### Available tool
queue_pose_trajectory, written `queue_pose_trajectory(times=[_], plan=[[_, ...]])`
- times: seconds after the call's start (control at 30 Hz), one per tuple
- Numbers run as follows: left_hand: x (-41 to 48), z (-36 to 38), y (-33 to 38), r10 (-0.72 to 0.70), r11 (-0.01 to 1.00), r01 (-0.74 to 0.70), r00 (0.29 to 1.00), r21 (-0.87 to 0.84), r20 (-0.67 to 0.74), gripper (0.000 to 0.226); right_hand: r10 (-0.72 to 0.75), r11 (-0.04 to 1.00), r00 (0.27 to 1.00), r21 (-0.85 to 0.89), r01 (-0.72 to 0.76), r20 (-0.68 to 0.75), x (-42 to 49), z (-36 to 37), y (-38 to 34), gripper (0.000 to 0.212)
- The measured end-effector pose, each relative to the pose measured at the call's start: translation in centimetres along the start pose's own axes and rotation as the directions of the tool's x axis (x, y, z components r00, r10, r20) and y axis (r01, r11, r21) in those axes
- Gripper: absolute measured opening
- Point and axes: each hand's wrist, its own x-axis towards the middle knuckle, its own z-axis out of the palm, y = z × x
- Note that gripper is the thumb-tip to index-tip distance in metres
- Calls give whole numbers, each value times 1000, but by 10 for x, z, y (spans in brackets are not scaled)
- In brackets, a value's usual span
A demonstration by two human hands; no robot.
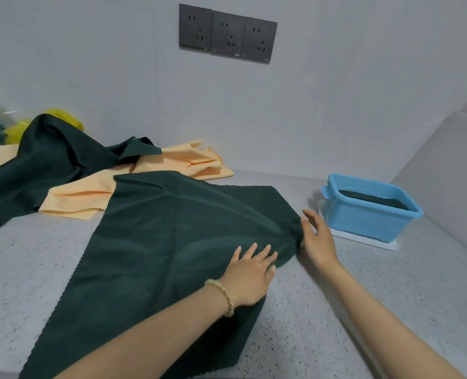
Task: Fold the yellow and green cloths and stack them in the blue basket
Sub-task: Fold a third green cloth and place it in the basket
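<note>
Nearest the camera, a dark green cloth (155,242) lies spread on the speckled tabletop (363,296), awaiting its first fold. Flat on its right edge, the left hand (250,277) has its fingers (257,253) released; the right hand (315,236), open, touches the right corner. Next, that corner likely needs pinching and carrying left; the blue basket (363,220) waits far right.

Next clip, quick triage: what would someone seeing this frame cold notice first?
A big dark green cloth spread over the speckled counter fills the middle, with the left hand flat on its right part and the right hand open at its right edge. To the right stands a blue basket with something dark folded inside. Behind on the left lies a heap of green and pale yellow cloths.
</note>
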Motion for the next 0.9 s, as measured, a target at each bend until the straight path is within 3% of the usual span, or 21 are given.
queue_pose_trajectory(times=[0.07, 0.17, 0.27, 0.4, 0.57, 0.67, 0.73, 0.9], plan=[[5, -26, -12, -31, 992, 33, 999, -125, 16, 48, -29, 999, 1000, -17, 29, 7, 0, -3, -7, 31], [6, -63, -51, -188, 946, 150, 976, -287, -111, 50, -107, 992, 992, -57, 111, 69, -3, 0, -19, 32], [-5, -69, -102, -329, 934, 297, 932, -200, -150, 52, -184, 974, 951, -87, 211, 247, -11, 21, -28, 35], [-22, -43, -140, -371, 926, 377, 913, 0, -170, 53, -100, 939, 868, -242, 244, 487, -26, 71, -30, 58], [-21, -27, -147, -341, 930, 365, 896, 34, -283, 58, -10, 829, 920, -512, 227, 392, -31, 115, -26, 68], [-21, -27, -149, -341, 932, 362, 896, 26, -284, 59, -67, 887, 963, -426, 176, 259, -30, 120, -29, 40], [-21, -29, -149, -342, 936, 353, 899, -12, -273, 59, -74, 945, 967, -292, 146, 243, -32, 115, -33, 21], [-25, -32, -146, -345, 937, 323, 909, -130, -233, 62, -29, 999, 971, 25, 24, 238, -35, 53, -32, 12]])
